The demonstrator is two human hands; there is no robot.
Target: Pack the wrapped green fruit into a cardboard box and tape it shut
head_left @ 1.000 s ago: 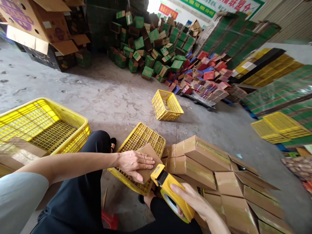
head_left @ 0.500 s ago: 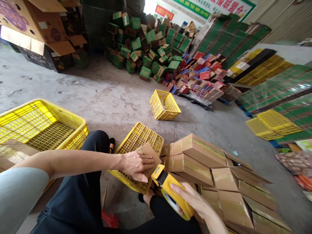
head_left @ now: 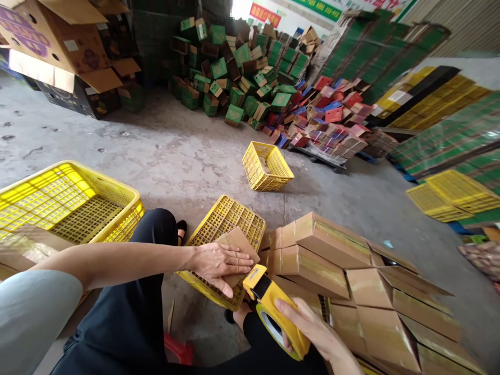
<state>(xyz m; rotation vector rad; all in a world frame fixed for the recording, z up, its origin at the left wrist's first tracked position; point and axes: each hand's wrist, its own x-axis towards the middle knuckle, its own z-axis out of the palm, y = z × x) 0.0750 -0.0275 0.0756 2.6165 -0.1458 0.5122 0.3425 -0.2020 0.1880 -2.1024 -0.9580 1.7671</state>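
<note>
My left hand (head_left: 219, 262) lies flat with fingers stretched out on a small brown cardboard box (head_left: 237, 246), which rests on an upturned yellow crate (head_left: 222, 225) in front of my knees. My right hand (head_left: 312, 328) is wrapped round a yellow tape dispenser (head_left: 275, 310). The dispenser's front end touches the near edge of the box, just beside my left fingertips.
Several brown cartons (head_left: 332, 260) are stacked at my right. A large yellow crate (head_left: 66, 200) stands at my left, a smaller one (head_left: 267, 166) on the concrete floor ahead. Heaps of green boxes (head_left: 242, 62) and red boxes (head_left: 328, 120) fill the back. More yellow crates (head_left: 453, 195) lie far right.
Hardly anything moves. The tape dispenser and my right hand have shifted slightly along the box edge; my left hand stays pressed on the box.
</note>
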